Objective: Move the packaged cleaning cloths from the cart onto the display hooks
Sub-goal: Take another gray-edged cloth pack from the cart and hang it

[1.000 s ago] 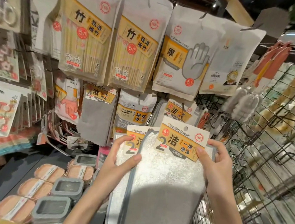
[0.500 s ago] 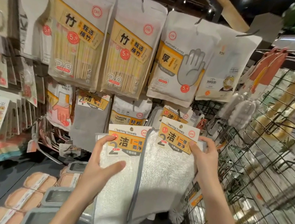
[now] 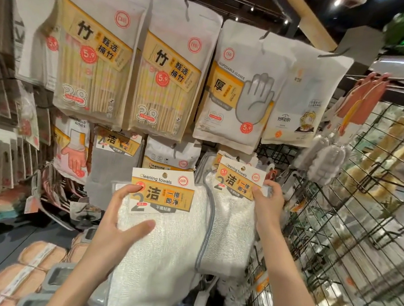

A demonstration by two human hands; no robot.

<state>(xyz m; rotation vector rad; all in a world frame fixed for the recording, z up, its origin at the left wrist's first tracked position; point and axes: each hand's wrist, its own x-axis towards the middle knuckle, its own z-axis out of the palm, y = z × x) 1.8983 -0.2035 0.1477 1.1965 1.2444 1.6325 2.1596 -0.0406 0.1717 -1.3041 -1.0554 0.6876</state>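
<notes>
Two white terry cleaning cloths with orange header cards are held up before the display: the nearer pack (image 3: 162, 224) pinched by the left hand (image 3: 122, 221), the farther pack (image 3: 233, 206) gripped by the right hand (image 3: 269, 205). Neither appears hooked yet; hanging both remains.

dim overhead spotlights; blurred, warped wide-angle edges

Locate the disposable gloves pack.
The disposable gloves pack hangs top row, centre-right, between the right bamboo chopsticks pack and a white pouch.

Likely a shop: priced packets (image 3: 93, 57) on hooks.
</notes>
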